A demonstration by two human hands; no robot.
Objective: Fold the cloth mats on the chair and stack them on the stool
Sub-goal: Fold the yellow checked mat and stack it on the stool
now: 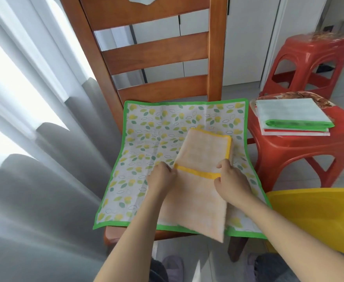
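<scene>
A pale orange mat with a yellow border [203, 151] lies partly folded on the wooden chair [157, 53]. It rests on an unfolded white mat with lemon print and green border [146, 139] that covers the seat. My left hand [161, 176] pinches the yellow-bordered edge at its left end. My right hand [230, 178] pinches the same edge at its right end. To the right stands a red stool [301, 149] bearing a stack of folded mats [293, 117], the top one green-edged.
A second red stool [311, 62] stands farther back on the right. A yellow plastic object [317, 216] sits at lower right. Grey and white curtains [35, 139] hang along the left. White cabinets stand behind the chair. My slippers show below.
</scene>
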